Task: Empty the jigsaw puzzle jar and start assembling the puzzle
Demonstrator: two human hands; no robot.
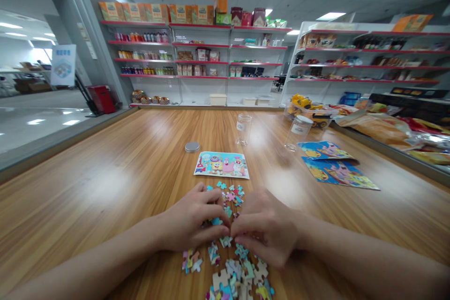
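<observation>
Loose jigsaw puzzle pieces (pixel 234 269) lie in a heap at the near edge, with more pieces (pixel 230 194) scattered beyond my hands. My left hand (pixel 198 218) and my right hand (pixel 265 227) meet over them, fingers curled and fingertips almost touching. Both hands are closed in a pinch; whatever sits between the fingers is hidden. Just under the fingertips shows a pale puzzle piece (pixel 226 242). To the left, a few joined-looking pieces (pixel 191 260) lie beside my left wrist. Past the scattered pieces lies a cartoon reference picture (pixel 221 165), flat on the table.
A silver lid (pixel 192 146) lies left of an open clear jar (pixel 243 130). A lidded jar (pixel 298 133) stands to the right, near blue cartoon sheets (pixel 337 171). Behind it sits a clear bin of yellow toy vehicles (pixel 309 110). Bagged goods (pixel 390 129) line the right edge.
</observation>
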